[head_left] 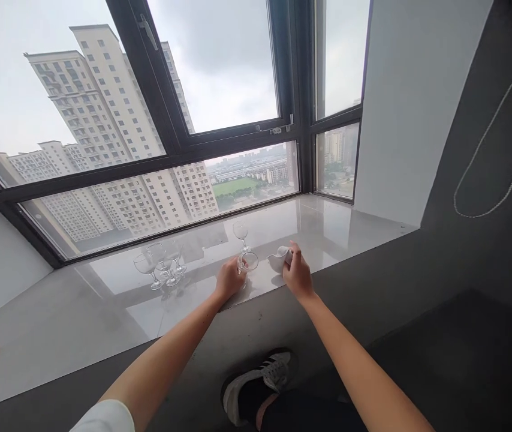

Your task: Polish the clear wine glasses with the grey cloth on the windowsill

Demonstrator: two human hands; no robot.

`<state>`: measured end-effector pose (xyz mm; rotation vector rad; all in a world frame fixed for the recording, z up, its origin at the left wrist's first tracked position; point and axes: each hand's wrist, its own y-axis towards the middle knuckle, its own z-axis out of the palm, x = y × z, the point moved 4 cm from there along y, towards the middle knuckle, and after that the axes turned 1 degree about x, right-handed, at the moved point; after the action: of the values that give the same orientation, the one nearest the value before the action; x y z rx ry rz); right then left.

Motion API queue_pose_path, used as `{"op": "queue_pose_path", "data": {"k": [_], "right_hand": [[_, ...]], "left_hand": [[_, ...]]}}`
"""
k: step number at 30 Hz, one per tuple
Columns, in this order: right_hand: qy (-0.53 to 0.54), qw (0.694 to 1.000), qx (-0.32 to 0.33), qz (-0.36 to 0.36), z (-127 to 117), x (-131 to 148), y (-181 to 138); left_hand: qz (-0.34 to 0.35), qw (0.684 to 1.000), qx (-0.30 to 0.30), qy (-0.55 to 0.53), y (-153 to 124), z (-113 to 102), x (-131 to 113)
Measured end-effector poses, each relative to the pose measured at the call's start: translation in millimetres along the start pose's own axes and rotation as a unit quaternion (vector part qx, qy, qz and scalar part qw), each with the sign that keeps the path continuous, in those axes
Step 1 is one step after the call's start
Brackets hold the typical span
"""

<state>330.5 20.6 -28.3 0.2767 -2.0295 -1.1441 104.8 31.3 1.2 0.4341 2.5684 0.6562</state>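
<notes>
Head view, left grip [231, 278] holding glass [249, 261], right grip [298, 273] holding white cloth [278, 260]

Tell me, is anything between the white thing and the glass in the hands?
Nothing visible: the white thing in the right hand and the glass in the left hand have just a gap between them. Another glass stands behind, nearer the window.

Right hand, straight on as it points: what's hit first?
Likely the window frame, low down, past the sill. The standing glass sits left of that line; the pitcher in the right hand may pass close to it. Depth is unclear.
</notes>
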Motion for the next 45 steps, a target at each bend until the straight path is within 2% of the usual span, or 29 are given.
{"op": "queue_pose_path", "data": {"k": [4, 18, 25, 30, 36, 45], "right_hand": [[-0.028, 0.999, 0.000, 0.026, 5.6, -13.5, -10.3], [-0.074, 0.997, -0.012, 0.004, 11.6, -18.5, -17.1], [-0.081, 0.997, 0.001, -0.017, 8.7, -15.4, -18.3], [-0.074, 0.997, -0.005, -0.034, 8.3, -16.0, -21.9], [-0.060, 0.997, -0.009, -0.042, 4.9, -22.8, -27.1], [-0.091, 0.995, -0.027, -0.001, 3.5, -22.6, -27.8]], "left_hand": [[-0.011, 0.999, 0.011, 0.028, 0.8, 1.9, 0.4], [-0.045, 0.994, 0.027, 0.100, -1.7, 5.3, 0.5], [-0.075, 0.992, -0.025, 0.098, -3.4, 1.7, 3.7], [-0.075, 0.988, -0.017, 0.134, -4.1, 0.5, 2.4], [-0.085, 0.986, -0.035, 0.142, -4.4, -4.1, 1.6], [-0.071, 0.991, -0.039, 0.107, -2.5, -2.9, 4.7]]}}
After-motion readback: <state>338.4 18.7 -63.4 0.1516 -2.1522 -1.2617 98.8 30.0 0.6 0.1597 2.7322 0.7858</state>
